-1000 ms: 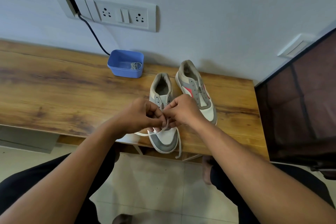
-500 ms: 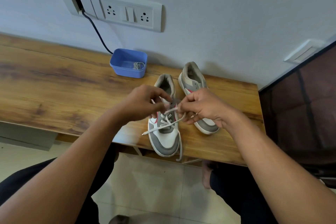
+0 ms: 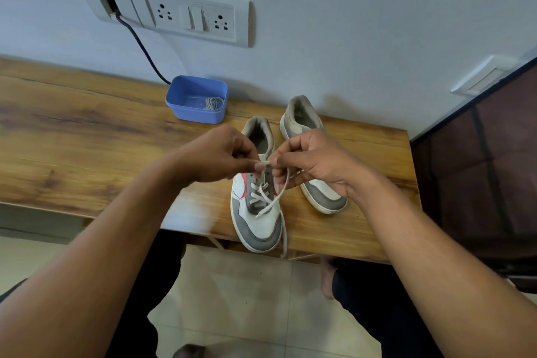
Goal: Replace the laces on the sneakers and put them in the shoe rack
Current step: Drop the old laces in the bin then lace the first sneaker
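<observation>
Wide wooden table in front of me, running along the wall, with a dark piece of furniture standing off its right end. Up on the wall is the switch panel, and a black cable drops from its left side and goes behind the blue tub at the back of the table.

Both my arms are reaching in and the hands meet over the shoes. The two sneakers sit side by side at the right end of the table, heels to the wall, toes toward me. The near sneaker has its toe right at the front edge. The far sneaker is just beside it, set a little further back, with its middle hidden under my right hand.

My left hand has its fingers curled and is pinching the white lace between thumb and forefinger, just above the near sneaker's upper eyelets. My right hand is curled too and pinches the same lace, fingertips almost touching the left's. The lace criss-crosses the lower eyelets. One strand rises to my right hand — another trails past the toe and hangs off the table edge.

Smallest of all, a coiled lace lies in the tub's right corner.
</observation>
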{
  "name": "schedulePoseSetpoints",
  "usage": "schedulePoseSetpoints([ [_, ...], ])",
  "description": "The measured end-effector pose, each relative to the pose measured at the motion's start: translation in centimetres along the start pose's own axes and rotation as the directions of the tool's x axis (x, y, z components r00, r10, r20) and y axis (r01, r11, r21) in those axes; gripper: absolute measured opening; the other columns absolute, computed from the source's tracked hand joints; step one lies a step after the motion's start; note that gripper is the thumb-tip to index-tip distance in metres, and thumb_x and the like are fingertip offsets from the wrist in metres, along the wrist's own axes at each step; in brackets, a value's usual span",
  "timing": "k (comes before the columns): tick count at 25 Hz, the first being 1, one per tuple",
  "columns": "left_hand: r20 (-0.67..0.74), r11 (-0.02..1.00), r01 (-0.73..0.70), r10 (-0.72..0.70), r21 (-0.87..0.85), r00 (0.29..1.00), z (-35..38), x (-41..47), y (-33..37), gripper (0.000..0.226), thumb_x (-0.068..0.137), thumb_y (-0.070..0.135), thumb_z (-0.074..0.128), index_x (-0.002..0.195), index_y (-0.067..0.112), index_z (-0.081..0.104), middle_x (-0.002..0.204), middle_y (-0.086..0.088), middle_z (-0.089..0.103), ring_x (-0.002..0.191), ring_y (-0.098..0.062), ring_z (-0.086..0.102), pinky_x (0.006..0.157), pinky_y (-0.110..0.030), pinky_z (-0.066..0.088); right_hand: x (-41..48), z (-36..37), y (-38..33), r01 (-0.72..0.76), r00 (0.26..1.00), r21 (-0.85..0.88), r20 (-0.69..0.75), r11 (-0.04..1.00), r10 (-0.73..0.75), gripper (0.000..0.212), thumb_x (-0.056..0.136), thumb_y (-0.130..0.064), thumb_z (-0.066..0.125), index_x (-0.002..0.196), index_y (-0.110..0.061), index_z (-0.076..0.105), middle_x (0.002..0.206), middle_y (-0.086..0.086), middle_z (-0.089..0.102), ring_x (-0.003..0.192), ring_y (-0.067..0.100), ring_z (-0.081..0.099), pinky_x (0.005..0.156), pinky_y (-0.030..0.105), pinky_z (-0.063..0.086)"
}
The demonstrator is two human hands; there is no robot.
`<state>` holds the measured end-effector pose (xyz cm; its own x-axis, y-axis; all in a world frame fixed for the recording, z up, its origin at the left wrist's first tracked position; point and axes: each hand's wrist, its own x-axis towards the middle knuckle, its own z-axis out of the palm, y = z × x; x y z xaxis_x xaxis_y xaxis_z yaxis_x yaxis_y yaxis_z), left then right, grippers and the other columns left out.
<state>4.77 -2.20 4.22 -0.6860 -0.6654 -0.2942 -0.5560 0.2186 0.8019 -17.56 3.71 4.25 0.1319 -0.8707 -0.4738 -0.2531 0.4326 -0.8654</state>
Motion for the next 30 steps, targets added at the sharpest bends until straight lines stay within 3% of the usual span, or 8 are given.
schedulePoseSetpoints([
  [4, 0.046, 0.994, 0.102, -0.104, 0.038, 0.994, -1.5, -1.2, -1.4, 0.014, 0.088, 0.036, 0.078, 0.082, 0.023, 0.080, 0.051, 0.000, 0.054, 0.052, -0.012, 0.043, 0.058, -0.027, 0.037, 0.2, -1.0, 0.1, -0.038, 0.999, -0.059, -0.014, 0.998, 0.037, 0.017, 0.093, -0.005, 0.076, 0.103, 0.009, 0.074, 0.082, 0.016, 0.077, 0.073, 0.024, 0.074, 0.073, 0.040, 0.066],
  [6, 0.024, 0.998, 0.055, -0.054, -0.020, 0.998, -0.7, -1.2, -0.8, 0.015, 0.088, 0.038, 0.078, 0.089, 0.023, 0.080, 0.051, 0.000, 0.053, 0.051, -0.010, 0.044, 0.056, -0.025, 0.037, 0.3, -0.2, 0.1, -0.046, 0.998, -0.038, 0.030, 0.998, 0.047, 0.019, 0.092, -0.007, 0.077, 0.103, 0.008, 0.073, 0.082, 0.016, 0.077, 0.073, 0.024, 0.074, 0.071, 0.039, 0.067],
  [9, -0.021, 1.000, -0.014, 0.014, 0.022, 1.000, -0.7, -0.9, 0.1, 0.010, 0.090, 0.030, 0.077, 0.083, 0.023, 0.080, 0.053, 0.002, 0.046, 0.052, -0.009, 0.037, 0.053, -0.023, 0.033, 0.6, 0.3, -0.1, -0.010, 0.998, -0.043, 0.054, 0.999, 0.012, 0.021, 0.091, -0.011, 0.080, 0.103, 0.004, 0.074, 0.083, 0.015, 0.077, 0.073, 0.022, 0.074, 0.066, 0.034, 0.064],
  [14, 0.070, 0.999, 0.026, -0.022, -0.044, 0.997, -1.5, -2.3, -0.6, 0.011, 0.089, 0.028, 0.078, 0.081, 0.022, 0.082, 0.054, 0.003, 0.039, 0.053, -0.009, 0.031, 0.053, -0.019, 0.029, 0.5, -1.1, 0.2, 0.008, 1.000, 0.000, 0.002, 1.000, -0.008, 0.022, 0.087, -0.010, 0.083, 0.104, 0.002, 0.076, 0.094, 0.021, 0.078, 0.077, 0.021, 0.072, 0.069, 0.030, 0.063],
  [21, 0.088, 0.987, 0.012, 0.002, -0.161, 0.996, 0.6, -0.9, -0.1, 0.010, 0.094, 0.016, 0.073, 0.091, 0.012, 0.081, 0.052, 0.011, 0.051, 0.049, -0.004, 0.038, 0.048, -0.013, 0.032, 2.3, 2.9, 0.2, 0.133, 0.966, 0.350, -0.256, 0.927, -0.041, 0.020, 0.087, -0.001, 0.080, 0.106, 0.002, 0.074, 0.077, 0.011, 0.075, 0.070, 0.018, 0.072, 0.068, 0.028, 0.064],
  [25, 0.069, 0.986, 0.045, -0.034, -0.164, 0.997, 1.4, -0.6, -0.3, 0.010, 0.093, 0.017, 0.073, 0.091, 0.012, 0.081, 0.062, -0.006, 0.062, 0.052, -0.003, 0.048, 0.050, -0.012, 0.038, 2.8, 4.5, 0.2, 0.156, 0.932, 0.577, -0.354, 0.802, 0.073, 0.040, 0.086, 0.002, 0.081, 0.119, -0.008, 0.060, 0.080, 0.011, 0.073, 0.069, 0.023, 0.071, 0.066, 0.034, 0.063],
  [27, 0.040, 0.991, 0.057, -0.053, -0.117, 0.998, 1.8, -0.1, -0.6, 0.010, 0.092, 0.023, 0.074, 0.089, 0.016, 0.081, 0.072, -0.013, 0.069, 0.055, -0.005, 0.051, 0.055, -0.017, 0.042, 3.1, 4.1, 0.5, 0.197, 0.888, 0.598, -0.444, 0.777, 0.117, 0.047, 0.086, 0.000, 0.081, 0.121, -0.013, 0.054, 0.082, 0.012, 0.074, 0.067, 0.022, 0.072, 0.062, 0.034, 0.061],
  [30, -0.019, 0.991, 0.093, -0.095, -0.093, 0.995, 2.4, 0.5, -0.7, 0.010, 0.092, 0.027, 0.074, 0.088, 0.020, 0.081, 0.068, -0.007, 0.069, 0.055, -0.004, 0.054, 0.056, -0.017, 0.042, 2.8, 3.0, 0.7, 0.231, 0.871, 0.562, -0.482, 0.794, 0.088, 0.031, 0.086, 0.004, 0.077, 0.110, -0.009, 0.062, 0.087, 0.017, 0.074, 0.067, 0.022, 0.072, 0.061, 0.030, 0.059],
])
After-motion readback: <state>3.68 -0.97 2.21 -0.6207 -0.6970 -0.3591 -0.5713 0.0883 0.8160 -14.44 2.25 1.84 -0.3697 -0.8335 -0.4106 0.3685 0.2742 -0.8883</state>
